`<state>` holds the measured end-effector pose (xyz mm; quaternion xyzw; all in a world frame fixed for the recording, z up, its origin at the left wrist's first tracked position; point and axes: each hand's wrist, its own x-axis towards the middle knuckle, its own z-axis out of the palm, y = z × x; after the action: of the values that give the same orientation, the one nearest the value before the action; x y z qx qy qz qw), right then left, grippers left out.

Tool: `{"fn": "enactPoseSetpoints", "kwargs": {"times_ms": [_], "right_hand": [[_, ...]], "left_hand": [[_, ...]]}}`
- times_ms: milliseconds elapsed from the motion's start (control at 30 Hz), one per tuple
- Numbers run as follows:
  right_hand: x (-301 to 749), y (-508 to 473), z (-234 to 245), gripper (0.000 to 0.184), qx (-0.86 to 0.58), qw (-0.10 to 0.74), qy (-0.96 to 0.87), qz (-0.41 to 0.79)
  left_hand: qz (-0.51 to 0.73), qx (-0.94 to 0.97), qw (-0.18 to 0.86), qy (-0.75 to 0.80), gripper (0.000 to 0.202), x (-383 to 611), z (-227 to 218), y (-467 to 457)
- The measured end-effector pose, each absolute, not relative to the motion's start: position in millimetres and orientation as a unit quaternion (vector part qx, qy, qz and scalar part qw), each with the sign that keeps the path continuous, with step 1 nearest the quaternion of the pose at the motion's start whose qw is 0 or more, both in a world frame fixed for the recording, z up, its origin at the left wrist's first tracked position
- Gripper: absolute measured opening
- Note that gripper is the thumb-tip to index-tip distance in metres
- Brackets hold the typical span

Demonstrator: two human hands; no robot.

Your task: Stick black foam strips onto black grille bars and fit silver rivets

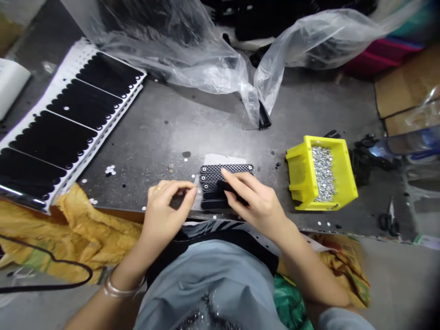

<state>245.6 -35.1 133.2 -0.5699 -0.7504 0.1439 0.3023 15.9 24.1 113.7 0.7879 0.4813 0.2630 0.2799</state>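
Note:
My right hand (250, 204) grips a black plastic strip (230, 189) at the near end of a row of black mesh-patterned strips (227, 168) lying on the steel table. My left hand (168, 206) is just left of that row, its thumb and fingertips drawn together. Anything between them is hidden. Small silver rivets (110, 170) lie scattered on the table to the left. A yellow plastic bin (299, 169) full of silver rivets (323, 174) stands to the right of my right hand.
Sheets of black parts on white backing (58, 123) lie at the left of the steel table (165, 128). Clear plastic bags (213, 59) lie along the far side. Black scissors (388, 220) sit at the right. Yellow sacking (79, 229) hangs over the near edge.

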Motion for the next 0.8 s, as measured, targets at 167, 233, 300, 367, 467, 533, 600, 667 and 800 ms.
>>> {"fn": "enactPoseSetpoints", "kwargs": {"times_ms": [167, 233, 300, 367, 467, 533, 600, 667, 800], "right_hand": [[242, -18, 128, 0.024, -0.504, 0.268, -0.812, 0.126], [244, -14, 128, 0.020, -0.494, 0.256, -0.821, 0.129], [245, -11, 129, 0.021, -0.493, 0.247, -0.822, 0.142], [245, -9, 128, 0.022, -0.496, 0.242, -0.820, 0.152], [242, -8, 129, 0.022, -0.504, 0.241, -0.814, 0.156], [242, -9, 130, 0.023, -0.509, 0.239, -0.812, 0.157], [248, -14, 133, 0.023, -0.523, 0.234, -0.803, 0.164], [260, -21, 136, 0.023, -0.565, 0.246, -0.766, 0.182], [285, -38, 134, 0.013, -0.634, 0.329, -0.653, 0.251]], "left_hand": [[0.242, 0.733, 0.386, 0.505, 0.012, 15, 106, 44], [0.241, 0.730, 0.393, 0.505, 0.012, 17, 104, 43], [0.241, 0.726, 0.405, 0.502, 0.012, 19, 103, 42], [0.244, 0.721, 0.415, 0.499, 0.012, 21, 103, 42], [0.247, 0.715, 0.416, 0.504, 0.012, 24, 102, 43], [0.247, 0.714, 0.410, 0.511, 0.013, 26, 102, 44], [0.246, 0.717, 0.408, 0.509, 0.015, 28, 101, 45], [0.246, 0.720, 0.410, 0.504, 0.015, 29, 100, 45], [0.242, 0.720, 0.413, 0.502, 0.018, 26, 98, 47]]}}
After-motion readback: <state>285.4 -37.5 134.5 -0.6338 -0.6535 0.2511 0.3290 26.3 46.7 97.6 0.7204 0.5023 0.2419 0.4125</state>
